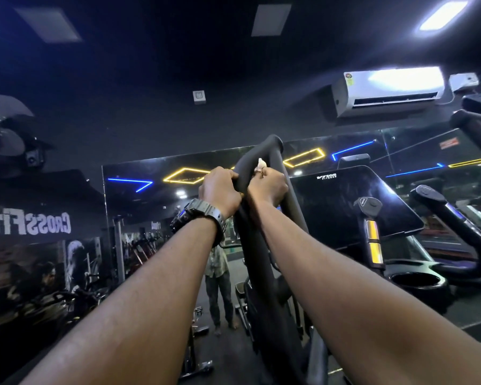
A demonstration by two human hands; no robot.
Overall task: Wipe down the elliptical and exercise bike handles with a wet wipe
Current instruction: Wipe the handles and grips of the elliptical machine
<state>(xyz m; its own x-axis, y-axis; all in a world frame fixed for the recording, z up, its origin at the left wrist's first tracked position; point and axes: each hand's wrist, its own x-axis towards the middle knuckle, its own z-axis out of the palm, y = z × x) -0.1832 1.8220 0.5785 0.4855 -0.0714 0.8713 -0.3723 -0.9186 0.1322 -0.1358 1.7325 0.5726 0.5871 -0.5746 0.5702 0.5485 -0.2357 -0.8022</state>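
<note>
Writing on console: the dark console (356, 201) right of the hands carries a small white logo that appears to read "VIVA FITNESS" — the lettering is too small to be sure
Writing on wall: "CrossFit" (28, 222) in large white letters at far left, mirror-reversed
Handle: the black padded elliptical handle (264, 154) is a narrow loop, long axis near upright and leaning slightly left, its rounded top pointing at the ceiling
Left hand: the left hand (220, 190), a dark watch (197, 215) on its wrist, is curled around the loop's left bar
Right hand: the right hand (268, 187) is closed on the right bar, pinching the wet wipe (261, 163)
Wipe: a small white tuft shows above the right fingers, inside the loop — pressed to the bar
Background: a white air conditioner (386, 88) high on the wall
</note>
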